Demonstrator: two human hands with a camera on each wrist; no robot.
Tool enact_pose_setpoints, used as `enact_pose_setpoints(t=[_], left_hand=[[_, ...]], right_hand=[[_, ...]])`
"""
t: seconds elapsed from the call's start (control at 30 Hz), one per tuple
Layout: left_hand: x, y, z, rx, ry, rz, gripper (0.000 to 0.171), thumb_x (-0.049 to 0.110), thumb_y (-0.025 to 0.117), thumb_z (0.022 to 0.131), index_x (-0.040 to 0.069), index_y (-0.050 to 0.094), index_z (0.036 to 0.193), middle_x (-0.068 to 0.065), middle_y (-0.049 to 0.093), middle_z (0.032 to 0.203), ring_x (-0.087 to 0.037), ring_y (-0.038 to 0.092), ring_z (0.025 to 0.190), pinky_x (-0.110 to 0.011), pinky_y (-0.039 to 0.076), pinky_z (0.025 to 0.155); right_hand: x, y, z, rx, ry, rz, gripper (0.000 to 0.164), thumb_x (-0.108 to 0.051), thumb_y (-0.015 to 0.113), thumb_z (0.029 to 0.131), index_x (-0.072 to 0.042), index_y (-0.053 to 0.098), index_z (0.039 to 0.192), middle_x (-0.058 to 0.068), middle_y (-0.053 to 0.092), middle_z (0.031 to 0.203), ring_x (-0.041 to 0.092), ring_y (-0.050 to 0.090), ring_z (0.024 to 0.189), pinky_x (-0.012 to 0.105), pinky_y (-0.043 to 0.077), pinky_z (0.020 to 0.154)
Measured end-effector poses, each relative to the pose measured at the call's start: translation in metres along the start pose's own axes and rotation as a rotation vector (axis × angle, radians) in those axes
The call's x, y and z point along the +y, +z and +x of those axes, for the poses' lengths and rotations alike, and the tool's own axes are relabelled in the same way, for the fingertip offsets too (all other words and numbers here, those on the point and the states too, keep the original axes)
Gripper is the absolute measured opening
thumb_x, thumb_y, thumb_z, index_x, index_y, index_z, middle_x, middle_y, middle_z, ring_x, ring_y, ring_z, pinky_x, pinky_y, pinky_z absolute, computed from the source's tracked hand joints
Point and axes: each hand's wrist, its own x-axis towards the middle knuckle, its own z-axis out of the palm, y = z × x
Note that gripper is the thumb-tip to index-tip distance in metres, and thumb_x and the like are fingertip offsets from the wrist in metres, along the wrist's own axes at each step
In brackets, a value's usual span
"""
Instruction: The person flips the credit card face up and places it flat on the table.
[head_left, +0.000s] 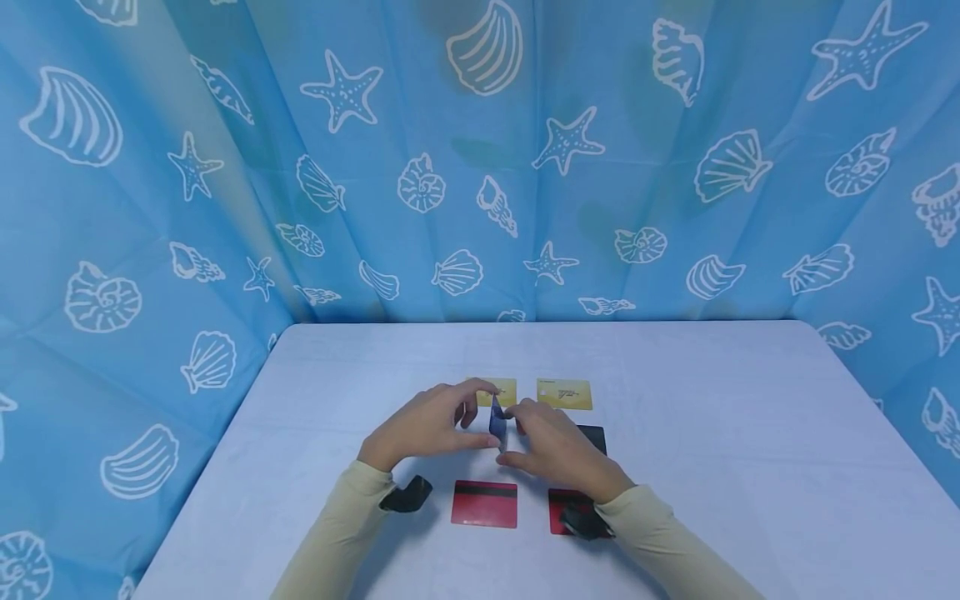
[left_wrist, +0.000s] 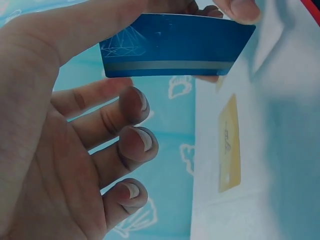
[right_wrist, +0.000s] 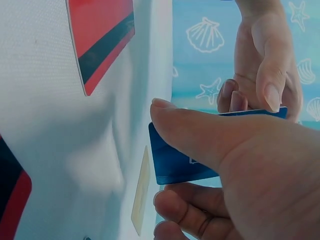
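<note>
Fingers (head_left: pixel 477 386) of left hand (head_left: pixel 431 421) and right hand (head_left: pixel 561 452) are pinched on a blue card (head_left: pixel 497 422) above the desk (head_left: pixel 720 417), near yellow cards (head_left: pixel 564 395), red cards (head_left: pixel 483 510) and a partly hand-covered black card (head_left: pixel 596 437). The blue card's stripe (left_wrist: pixel 167 65) is seen only from the left wrist.

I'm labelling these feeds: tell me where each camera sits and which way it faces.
Head: on the head, facing forward and down at the table; left hand, right hand and sleeves show.
Left wrist: on that wrist, facing the blue card; left hand and part of the right show.
Right wrist: on that wrist, facing the same card; both hands show.
Shared: both wrist views catch the blue card.
</note>
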Motion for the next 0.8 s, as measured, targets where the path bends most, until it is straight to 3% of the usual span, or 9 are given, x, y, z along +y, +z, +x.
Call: enact_pose_setpoints(t=[0.3, 0.8], left_hand=[[-0.002, -0.005, -0.002, -0.004, -0.024, -0.015, 0.065, 0.044, 0.081, 0.087, 0.023, 0.055, 0.142, 0.008, 0.058, 0.081, -0.011, 0.055, 0.073, -0.026, 0.048, 0.062], [-0.01, -0.01, -0.006, -0.018, -0.099, 0.06, 0.058, 0.044, 0.082, 0.084, 0.025, 0.058, 0.133, 0.004, 0.059, 0.082, -0.013, 0.055, 0.07, -0.028, 0.045, 0.06]], right_hand=[[0.001, -0.001, -0.002, 0.02, -0.01, -0.012, 0.065, -0.04, 0.09, 0.079, -0.009, 0.066, 0.131, 0.0, 0.065, 0.099, 0.012, 0.055, 0.089, 0.032, 0.053, 0.08], [0.004, -0.003, -0.002, 0.028, 0.023, -0.05, 0.066, -0.042, 0.09, 0.078, -0.009, 0.065, 0.131, 0.001, 0.065, 0.103, 0.014, 0.056, 0.097, 0.037, 0.053, 0.087]])
